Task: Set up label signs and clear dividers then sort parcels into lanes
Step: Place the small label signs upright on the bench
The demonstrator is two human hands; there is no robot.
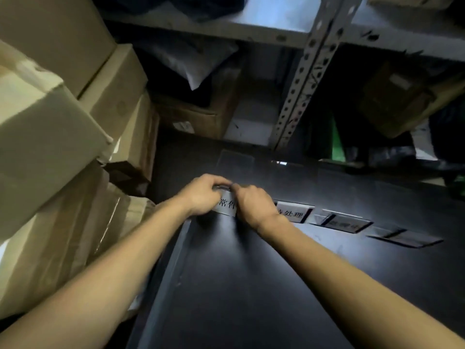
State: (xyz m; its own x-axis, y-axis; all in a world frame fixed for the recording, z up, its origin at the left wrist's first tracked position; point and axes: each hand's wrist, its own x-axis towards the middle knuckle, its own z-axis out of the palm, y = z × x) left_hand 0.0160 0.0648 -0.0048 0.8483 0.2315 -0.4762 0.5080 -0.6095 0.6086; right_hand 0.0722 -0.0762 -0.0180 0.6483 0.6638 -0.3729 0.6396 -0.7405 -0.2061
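Your left hand [201, 195] and right hand [254, 205] meet over the sign [227, 207], near the table's [251, 285] left edge. The fingers of both hands are curled down over the sign's top edge and grip it between them. Motion blur hides the exact fingertip contact. The sign stands on the dark tabletop, with printed characters showing between your wrists.

Just right of your right wrist stands a second sign [293, 213], very close to the hand. A third sign [339, 221] sits beyond it, and a flat piece [405, 238] lies further right. Together they run in a row across the table towards its right side.

On your left, stacked boxes [50, 122] crowd right up to the table edge, so there is little room beside your left forearm. The near half of the tabletop, between your forearms, is bare. Behind the row, the table runs back to a perforated post [304, 79] and the shelf [226, 26] above it.
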